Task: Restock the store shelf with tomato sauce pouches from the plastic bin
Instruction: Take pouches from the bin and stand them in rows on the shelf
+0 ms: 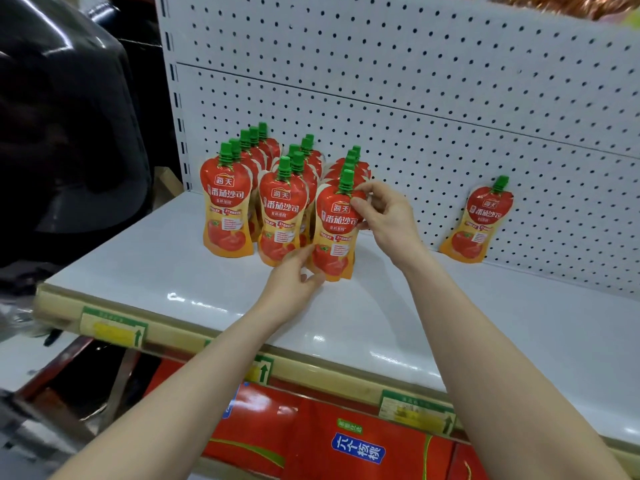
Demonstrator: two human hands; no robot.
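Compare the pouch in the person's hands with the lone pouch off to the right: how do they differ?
The held pouch stands nearly upright; the lone pouch leans back on the pegboard. The right hand pinches the held pouch's top and the left hand its base; the lone pouch is untouched. The held pouch fronts a row; the lone pouch sits apart. Both have green caps.

White perforated metal back wall [433,74]
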